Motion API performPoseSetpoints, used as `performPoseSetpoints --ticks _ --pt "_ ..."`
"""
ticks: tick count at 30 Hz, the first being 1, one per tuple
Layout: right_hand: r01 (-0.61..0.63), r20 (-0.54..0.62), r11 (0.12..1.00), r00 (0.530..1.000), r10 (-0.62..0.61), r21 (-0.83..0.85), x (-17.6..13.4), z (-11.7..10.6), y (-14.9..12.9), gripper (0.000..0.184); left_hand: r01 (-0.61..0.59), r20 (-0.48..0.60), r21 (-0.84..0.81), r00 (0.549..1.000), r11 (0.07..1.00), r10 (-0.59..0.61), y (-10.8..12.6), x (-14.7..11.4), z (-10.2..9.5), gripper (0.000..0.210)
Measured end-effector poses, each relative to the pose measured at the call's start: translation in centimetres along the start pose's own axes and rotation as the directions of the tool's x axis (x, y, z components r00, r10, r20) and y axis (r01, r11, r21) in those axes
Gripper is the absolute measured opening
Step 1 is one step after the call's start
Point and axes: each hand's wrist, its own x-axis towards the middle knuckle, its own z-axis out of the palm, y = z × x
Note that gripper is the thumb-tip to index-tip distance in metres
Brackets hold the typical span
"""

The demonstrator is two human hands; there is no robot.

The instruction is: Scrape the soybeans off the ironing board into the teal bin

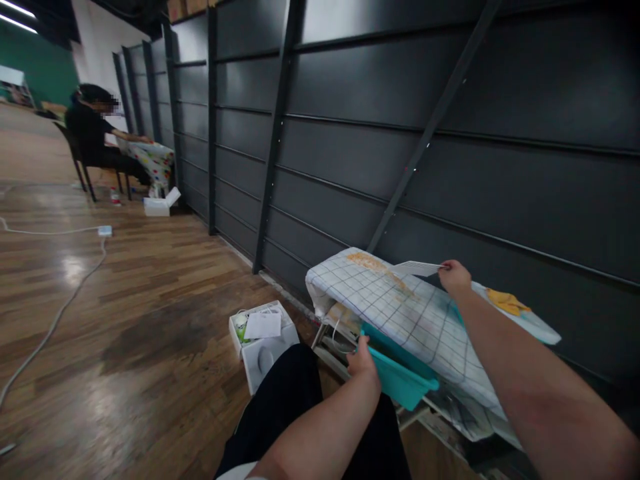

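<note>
Over checked cloth (pixel 400 303): right hand (pixel 454 277) outstretched, pinching.

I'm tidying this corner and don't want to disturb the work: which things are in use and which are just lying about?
In use:
left hand on teal bin
right hand pinching paper sheet
checked ironing board

Lying about:
open white box
floor cable
second white box

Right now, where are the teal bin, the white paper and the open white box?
teal bin (pixel 400 380): head view, front wall.
white paper (pixel 417 268): head view, middle of sheet.
open white box (pixel 263 347): head view, front flap.
</note>
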Motion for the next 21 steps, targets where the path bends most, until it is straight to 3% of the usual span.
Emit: performPoseSetpoints --ticks 6,9,13,17,21 --pt "-0.095 0.04 0.985 0.994 0.101 -0.142 2.1 3.7 0.8 0.013 0.067 -0.081 0.09 0.995 0.994 -0.06 0.5 1.0 0.4 0.057" --pt "-0.128 0.105 0.973 0.983 0.15 -0.194 2.5 5.2 1.4 0.027 0.069 -0.048 0.101 0.997 0.992 -0.065 0.3 1.6 0.4 0.055" --pt "-0.116 0.187 0.956 0.968 0.17 -0.27 2.7 6.7 2.3 0.027 0.078 0.042 0.043 0.996 0.996 -0.08 -0.2 2.1 0.3 0.056" --pt "-0.037 0.204 0.951 0.974 0.103 -0.308 2.7 7.0 2.7 0.007 0.097 0.042 0.035 0.994 0.995 -0.098 -0.3 2.1 0.4 0.052" --pt "0.123 0.218 0.957 0.974 -0.065 -0.264 2.7 6.7 2.0 0.017 0.118 0.046 0.032 0.992 0.992 -0.12 -0.4 2.5 0.5 0.053"
